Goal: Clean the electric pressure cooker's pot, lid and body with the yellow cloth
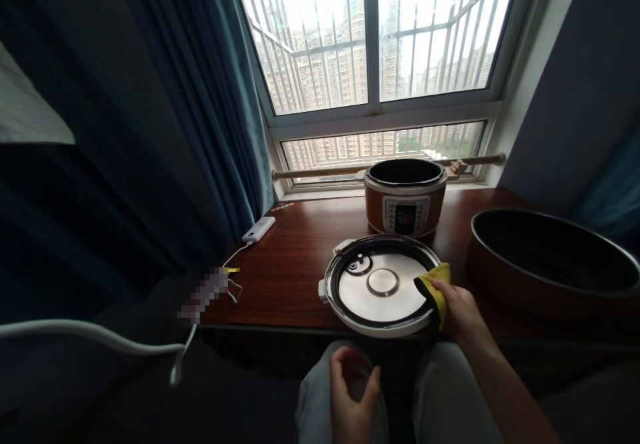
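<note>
My right hand [461,311] grips a yellow cloth [441,277] with a dark underside, pressed against the right rim of a round cooker lid. The lid [383,283] lies with its shiny metal inner side up near the table's front edge. My left hand [354,391] is below the table edge, over my left knee, its fingers curved and apart with nothing between them. Behind the lid stands the open electric cooker [406,197], with a front panel and a dark interior.
A large dark pan [550,297] sits on the right of the brown table [300,251]. A white power bank [259,229] with a cable [236,253] lies at the left. Behind are a barred window [320,64] and a blue curtain [220,97].
</note>
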`<state>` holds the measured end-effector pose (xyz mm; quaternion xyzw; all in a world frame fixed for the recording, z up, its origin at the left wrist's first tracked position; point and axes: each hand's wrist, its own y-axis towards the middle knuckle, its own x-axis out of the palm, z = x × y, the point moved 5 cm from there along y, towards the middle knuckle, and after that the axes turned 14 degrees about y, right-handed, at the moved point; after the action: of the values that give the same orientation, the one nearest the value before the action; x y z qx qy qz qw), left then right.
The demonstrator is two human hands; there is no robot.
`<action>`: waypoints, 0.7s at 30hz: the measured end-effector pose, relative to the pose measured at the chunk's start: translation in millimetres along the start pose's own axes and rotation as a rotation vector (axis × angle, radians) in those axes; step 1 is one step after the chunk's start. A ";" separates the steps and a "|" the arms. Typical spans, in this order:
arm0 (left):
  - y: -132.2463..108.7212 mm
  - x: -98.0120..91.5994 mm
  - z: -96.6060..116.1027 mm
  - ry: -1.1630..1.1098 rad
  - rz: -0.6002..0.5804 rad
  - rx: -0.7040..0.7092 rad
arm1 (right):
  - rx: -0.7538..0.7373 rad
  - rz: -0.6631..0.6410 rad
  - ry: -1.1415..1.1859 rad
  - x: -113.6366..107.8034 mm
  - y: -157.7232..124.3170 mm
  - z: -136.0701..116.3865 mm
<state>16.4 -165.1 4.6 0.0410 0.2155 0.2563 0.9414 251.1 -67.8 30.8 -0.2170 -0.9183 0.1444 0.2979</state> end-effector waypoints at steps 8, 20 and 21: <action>18.2 -18.1 60.1 0.626 0.072 0.810 | -0.279 0.120 -0.317 -8.4 -12.1 -15.2; 20.0 7.8 44.6 0.678 -0.131 0.850 | -0.958 -0.063 -0.951 35.0 -43.8 -83.9; 20.4 8.8 44.0 0.669 -0.118 0.851 | -0.957 -0.191 -1.056 51.2 -44.1 -83.6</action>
<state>32.6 -141.5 44.8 0.3226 0.5900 0.0924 0.7344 251.0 -69.8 138.3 -0.1437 -0.9174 -0.2153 -0.3024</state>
